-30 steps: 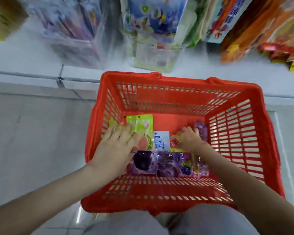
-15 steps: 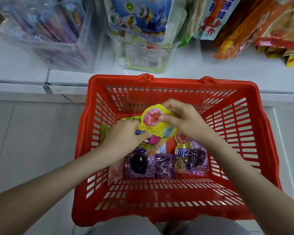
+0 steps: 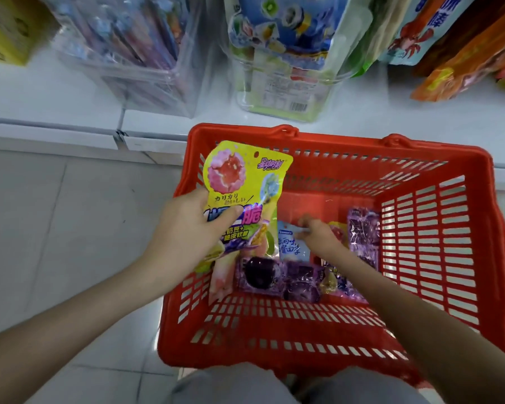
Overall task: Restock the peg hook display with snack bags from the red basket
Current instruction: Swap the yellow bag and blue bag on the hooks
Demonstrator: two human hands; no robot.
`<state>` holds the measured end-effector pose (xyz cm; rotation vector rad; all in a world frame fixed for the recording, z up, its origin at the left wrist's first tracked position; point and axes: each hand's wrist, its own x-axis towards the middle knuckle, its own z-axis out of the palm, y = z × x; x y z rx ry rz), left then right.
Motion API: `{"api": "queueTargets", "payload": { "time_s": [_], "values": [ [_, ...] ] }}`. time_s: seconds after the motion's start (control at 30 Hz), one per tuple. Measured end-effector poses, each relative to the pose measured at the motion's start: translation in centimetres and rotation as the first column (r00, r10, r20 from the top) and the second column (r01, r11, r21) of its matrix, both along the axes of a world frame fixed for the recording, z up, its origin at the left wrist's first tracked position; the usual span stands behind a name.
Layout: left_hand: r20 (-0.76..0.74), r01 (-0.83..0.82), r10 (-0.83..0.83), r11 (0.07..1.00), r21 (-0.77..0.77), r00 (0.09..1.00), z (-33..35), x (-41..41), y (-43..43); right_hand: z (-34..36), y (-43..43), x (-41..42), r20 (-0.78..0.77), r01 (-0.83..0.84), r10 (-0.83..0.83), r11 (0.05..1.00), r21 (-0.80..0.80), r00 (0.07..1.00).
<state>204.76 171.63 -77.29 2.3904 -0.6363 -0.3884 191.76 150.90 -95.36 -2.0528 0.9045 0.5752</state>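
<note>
**Item – yellow bag point(image 3: 239, 182).** Held above the basket's point(image 3: 341, 147) left wall, clear of the stock inside. The left hand point(image 3: 184, 231) grips its lower half, thumb point(image 3: 231, 214) pressed across the printed front and fingers hidden behind. Long axis upright, tipped slightly. The hang hole point(image 3: 256, 154) is at the top edge, the end farthest from the grip and toward the basket's far wall. Judged ready for a peg, since the free end leads. No peg hook is in view.

**Item – blue bag point(image 3: 290, 246).** Lies flat on the basket floor near its middle, long axis running from far wall to near wall, top edge toward the far wall. The right hand point(image 3: 321, 237) is down inside the basket just to the right of it, curled fingertips at its upper right corner. Blur hides whether they pinch the corner or only touch it – cannot tell. This hand is the nearer one, and the left is occupied.

**Item – purple bags point(image 3: 263, 275).** Flat on the floor along the basket's near wall, with another by the right wall beyond the right hand.

**Surroundings.** White shelf point(image 3: 70, 91) beyond the basket's far wall, carrying a clear tub point(image 3: 277, 91).

**Next move, judged.** A short reach leftward for the right hand, lifting the blue bag by its top edge.
</note>
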Motion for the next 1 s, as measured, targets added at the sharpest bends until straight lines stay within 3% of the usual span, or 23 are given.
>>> {"api": "queueTargets", "payload": {
  "time_s": [0.1, 0.23, 0.4, 0.57, 0.7, 0.83, 1.0],
  "values": [
    [-0.09, -0.041, 0.04, 0.999, -0.009, 0.995, 3.2, 0.2, 0.3, 6.9, -0.8, -1.0, 0.1, 0.15, -0.156, 0.987, 0.06, 0.983],
    [-0.21, -0.084, 0.071, 0.995, -0.056, 0.975, 11.8, 0.4, 0.7, 22.0, -1.4, -2.2, 0.231, 0.077, -0.086, 0.996, 0.048, 0.969],
    [-0.304, -0.141, 0.089, 0.978, -0.156, 0.949, 27.2, 0.5, 0.8, 43.7, -1.1, -2.4, 0.41, 0.084, -0.122, 0.99, 0.11, 0.904],
    [-0.195, -0.217, 0.173, 0.947, -0.236, 0.965, 46.8, 0.6, 2.2, 65.1, 0.6, -1.2, 0.574, 0.004, -0.074, 0.992, 0.123, 0.815],
    [-0.085, -0.165, 0.147, 0.945, -0.281, 0.986, 63.1, 1.0, 4.7, 81.2, 1.7, 0.5, 0.709, -0.007, -0.059, 0.996, 0.09, 0.703],
    [0.013, -0.137, 0.154, 0.914, -0.381, 0.988, 75.5, 1.9, 6.7, 93.9, 3.1, 3.6, 0.805, -0.033, 0.079, 0.997, -0.074, 0.588],
    [0.129, -0.227, 0.339, 0.822, -0.522, 0.932, 84.3, 5.6, 8.9, 103.8, 5.6, 8.9, 0.888, -0.05, 0.182, 0.983, -0.178, 0.423]
  ]
}}
